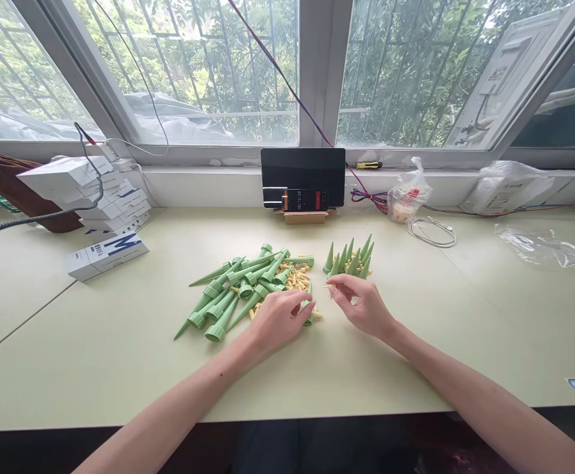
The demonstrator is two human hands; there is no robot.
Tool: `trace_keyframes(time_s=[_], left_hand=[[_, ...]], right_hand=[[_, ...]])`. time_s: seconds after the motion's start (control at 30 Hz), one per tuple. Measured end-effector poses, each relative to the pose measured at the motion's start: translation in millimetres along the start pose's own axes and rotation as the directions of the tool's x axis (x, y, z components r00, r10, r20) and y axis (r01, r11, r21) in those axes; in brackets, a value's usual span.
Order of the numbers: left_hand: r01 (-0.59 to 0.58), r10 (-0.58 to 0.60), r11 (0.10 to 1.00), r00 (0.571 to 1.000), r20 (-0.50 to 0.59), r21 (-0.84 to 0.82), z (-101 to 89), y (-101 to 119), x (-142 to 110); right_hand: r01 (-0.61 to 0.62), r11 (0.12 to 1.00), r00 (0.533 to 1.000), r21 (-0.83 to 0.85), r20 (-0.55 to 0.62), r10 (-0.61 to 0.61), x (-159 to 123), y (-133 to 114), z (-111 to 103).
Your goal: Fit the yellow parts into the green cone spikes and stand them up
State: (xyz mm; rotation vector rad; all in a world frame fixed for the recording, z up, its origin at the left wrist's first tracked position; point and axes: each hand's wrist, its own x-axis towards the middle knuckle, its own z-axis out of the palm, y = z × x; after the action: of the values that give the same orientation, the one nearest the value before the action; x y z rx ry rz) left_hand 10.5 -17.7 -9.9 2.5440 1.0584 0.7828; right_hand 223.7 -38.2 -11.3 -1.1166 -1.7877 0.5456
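We see tapered green plastic spikes [245, 283] lying heaped on the table [119, 368], small pale-yellow plastic pieces [298, 278] scattered beside them; other spikes [352, 264] stand point-up, clustered rightward.

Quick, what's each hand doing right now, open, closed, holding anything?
Left hand: curled at a green cone; whether it's gripped can't be told.
Right hand: closed, pinching a small yellow piece.

A pale green table [489, 309] lies beneath the right hand [362, 307]; beyond the hand, a low white wall [208, 191] runs under daylit, grey-framed windows [318, 72] (leafy trees [262, 59] outside).
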Motion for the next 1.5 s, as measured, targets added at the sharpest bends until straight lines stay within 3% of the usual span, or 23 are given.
trace_keyframes(time_s=[0.53, 0.87, 1.3, 1.5], left_hand=[[-0.008, 0.006, 1.000, 0.990, 0.139, 0.017, -1.2, 8, 1], [-0.031, 0.031, 1.000, 0.993, 0.113, 0.000, -3.2, 9, -1], [-0.011, 0.004, 0.999, 0.980, 0.199, 0.033, -5.5, 13, 0], [-0.033, 0.026, 0.999, 0.982, 0.186, 0.034, -5.0, 14, -1]], right_hand=[[-0.003, 1.000, 0.999, -0.004, 0.035, 0.003, 0, -1, 0], [0.002, 1.000, 0.999, -0.013, 0.053, -0.001, 0, 0, 0], [0.015, 0.999, 0.998, -0.032, 0.063, -0.013, -1, 2, 2], [0.014, 0.999, 0.998, -0.031, 0.066, -0.012, -2, 3, 2]])
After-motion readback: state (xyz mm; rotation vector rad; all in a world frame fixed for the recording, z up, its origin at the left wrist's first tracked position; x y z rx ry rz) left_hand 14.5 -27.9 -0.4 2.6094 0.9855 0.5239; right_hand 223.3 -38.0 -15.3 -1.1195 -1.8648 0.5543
